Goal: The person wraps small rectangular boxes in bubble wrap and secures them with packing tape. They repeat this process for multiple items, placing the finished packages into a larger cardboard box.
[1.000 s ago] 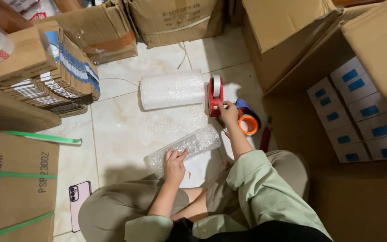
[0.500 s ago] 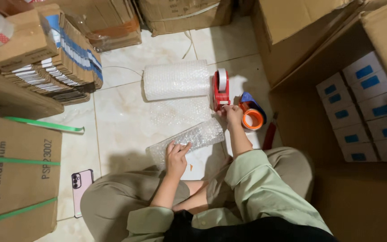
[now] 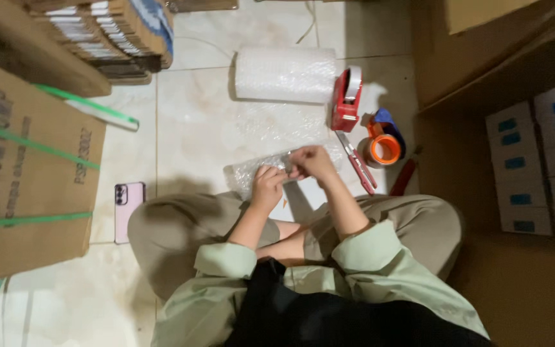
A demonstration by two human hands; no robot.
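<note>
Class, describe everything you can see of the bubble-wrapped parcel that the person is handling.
The parcel is a longish bundle swathed in clear bubble wrap, its contents hidden. It lies on the pale tiled floor before the seated person's knees. The left hand rests on its middle, and the right hand pinches its wrap at the right end.

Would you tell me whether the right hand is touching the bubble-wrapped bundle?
Touching: the head view shows the right hand with fingers pinching the bubble-wrapped bundle's top edge, beside the left hand.

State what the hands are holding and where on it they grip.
Both the left hand and right hand hold a bubble-wrapped parcel, pinching its top near the right end.
</note>
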